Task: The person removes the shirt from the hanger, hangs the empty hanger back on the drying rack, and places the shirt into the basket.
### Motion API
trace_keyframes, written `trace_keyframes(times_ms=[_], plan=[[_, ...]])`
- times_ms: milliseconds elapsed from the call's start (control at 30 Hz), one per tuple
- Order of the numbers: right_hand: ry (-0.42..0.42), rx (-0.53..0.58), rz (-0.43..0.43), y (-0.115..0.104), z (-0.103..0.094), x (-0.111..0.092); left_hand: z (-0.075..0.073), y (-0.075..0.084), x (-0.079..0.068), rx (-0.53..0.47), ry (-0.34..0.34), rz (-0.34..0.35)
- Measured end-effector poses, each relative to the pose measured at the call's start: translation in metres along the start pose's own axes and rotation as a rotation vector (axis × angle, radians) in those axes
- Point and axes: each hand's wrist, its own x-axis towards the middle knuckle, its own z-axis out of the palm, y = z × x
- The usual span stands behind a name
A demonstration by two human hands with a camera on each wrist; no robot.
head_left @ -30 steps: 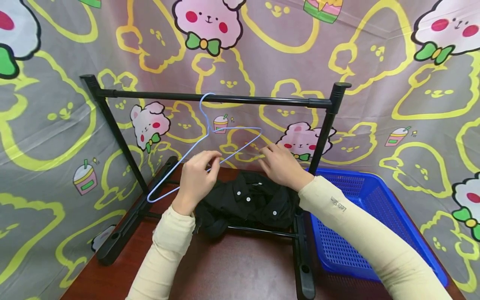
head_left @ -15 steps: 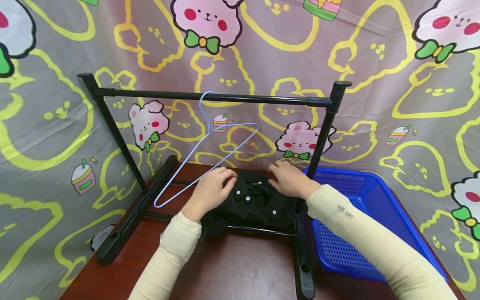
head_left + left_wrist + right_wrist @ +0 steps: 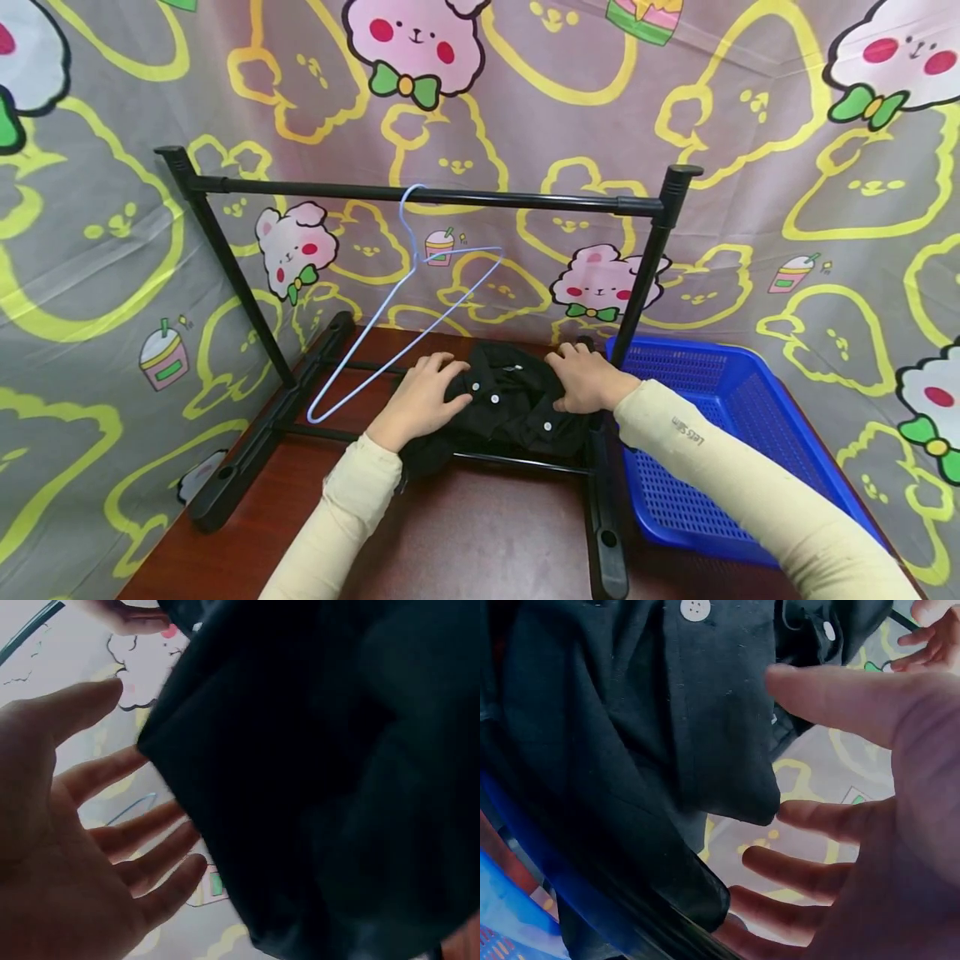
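The left hand (image 3: pixel 423 400) and right hand (image 3: pixel 588 379), fingers extended, grip nothing. The black garment (image 3: pixel 517 417) between them lies bunched, unhung; beyond the left hand, the hanger (image 3: pixel 416 261) already hangs, bare.

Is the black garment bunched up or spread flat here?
Bunched up: the black garment lies in a crumpled heap, with overlapping folds.
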Motion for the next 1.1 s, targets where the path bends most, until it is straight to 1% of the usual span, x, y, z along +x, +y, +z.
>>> trace_keyframes(times_ms=[200,333,500,833,967,1100], plan=[[-0.095,-0.081,0.029,-0.004,0.005,0.002,0.005,-0.007,-0.008,-0.002,-0.141,-0.093],[-0.167,-0.124,0.052,-0.006,0.009,0.003,0.009,-0.01,-0.012,-0.004,-0.197,-0.126],[-0.199,-0.123,0.061,-0.005,0.014,0.005,0.015,-0.013,-0.018,-0.008,-0.224,-0.15],[-0.199,0.004,0.117,-0.006,0.022,0.008,0.022,-0.015,-0.027,-0.025,-0.284,-0.152],[-0.198,0.023,0.116,-0.006,0.024,0.01,0.023,-0.015,-0.029,0.026,-0.31,-0.153],[-0.207,0.018,0.09,-0.004,0.024,0.011,0.025,-0.016,-0.03,0.085,-0.336,-0.156]])
